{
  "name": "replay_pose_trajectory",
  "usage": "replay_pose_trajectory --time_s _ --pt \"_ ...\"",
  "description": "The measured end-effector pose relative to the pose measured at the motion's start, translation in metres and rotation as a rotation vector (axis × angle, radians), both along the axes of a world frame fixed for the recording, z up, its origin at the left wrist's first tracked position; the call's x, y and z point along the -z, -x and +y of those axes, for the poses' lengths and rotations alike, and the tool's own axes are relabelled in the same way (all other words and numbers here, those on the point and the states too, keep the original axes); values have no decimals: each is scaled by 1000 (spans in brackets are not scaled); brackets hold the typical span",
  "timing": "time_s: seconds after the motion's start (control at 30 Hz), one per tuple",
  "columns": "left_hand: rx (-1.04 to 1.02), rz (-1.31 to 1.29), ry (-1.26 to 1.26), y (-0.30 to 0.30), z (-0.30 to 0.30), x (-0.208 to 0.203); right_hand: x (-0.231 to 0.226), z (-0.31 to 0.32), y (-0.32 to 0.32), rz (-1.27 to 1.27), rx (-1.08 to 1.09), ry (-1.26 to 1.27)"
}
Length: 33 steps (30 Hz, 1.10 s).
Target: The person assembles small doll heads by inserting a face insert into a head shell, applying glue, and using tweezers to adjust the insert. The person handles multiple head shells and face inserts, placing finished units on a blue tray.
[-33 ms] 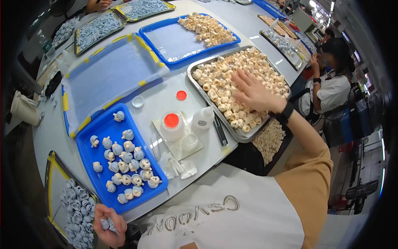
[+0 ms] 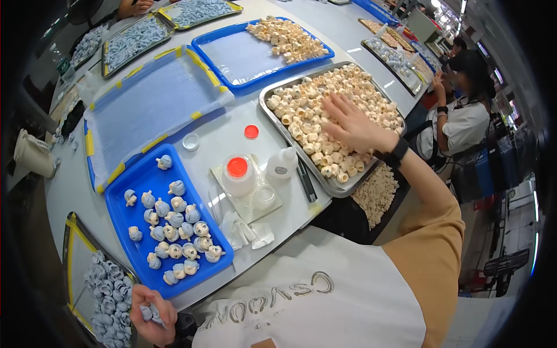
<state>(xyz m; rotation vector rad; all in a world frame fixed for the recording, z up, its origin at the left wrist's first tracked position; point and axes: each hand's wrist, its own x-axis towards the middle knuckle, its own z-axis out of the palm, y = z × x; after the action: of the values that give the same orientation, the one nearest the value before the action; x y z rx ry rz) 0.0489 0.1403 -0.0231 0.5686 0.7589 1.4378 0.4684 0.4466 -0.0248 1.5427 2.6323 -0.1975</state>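
Observation:
My right hand (image 2: 358, 124) lies over the metal tray (image 2: 272, 123) of small cream-coloured doll-head pieces (image 2: 348, 87), palm down with fingers apart, touching the heap. At the lower left, my left hand (image 2: 152, 316) is closed around grey-blue cap-like pieces (image 2: 149, 314); how many is hidden by the fingers. Beside it sits a tray of loose grey-blue pieces (image 2: 107, 296). Just beyond the left hand, a blue tray (image 2: 125, 232) carries several small heads with grey-blue caps (image 2: 174, 218) fitted on them.
Between the trays stand an open jar with red inside (image 2: 237, 168), a white squeeze bottle (image 2: 282, 162), a red lid (image 2: 251, 131) and crumpled tissue (image 2: 246, 232). Farther off are a cloth-lined tray (image 2: 154, 104) and a blue tray of cream pieces (image 2: 232, 58). A co-worker (image 2: 464, 122) sits at right.

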Motion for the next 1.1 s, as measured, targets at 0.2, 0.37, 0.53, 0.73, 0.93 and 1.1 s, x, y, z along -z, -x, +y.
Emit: replay_pose_trajectory --time_s 0.2,0.37,0.53,0.73,0.93,1.1 --pt "22 7 -42 -1 3 -3 3 23 22 -3 86 -38" --pt "10 -11 -27 -3 -3 -5 3 -1 22 -11 8 7" --pt "-13 12 28 0 -1 -4 -5 1 6 -61 104 -84" --pt "-10 -16 8 -1 2 -7 -11 2 10 -140 24 1" --pt "-34 22 69 -1 4 -10 -45 59 16 135 -62 -151" --pt "-73 53 22 -7 7 -11 -16 86 29 81 -125 85"
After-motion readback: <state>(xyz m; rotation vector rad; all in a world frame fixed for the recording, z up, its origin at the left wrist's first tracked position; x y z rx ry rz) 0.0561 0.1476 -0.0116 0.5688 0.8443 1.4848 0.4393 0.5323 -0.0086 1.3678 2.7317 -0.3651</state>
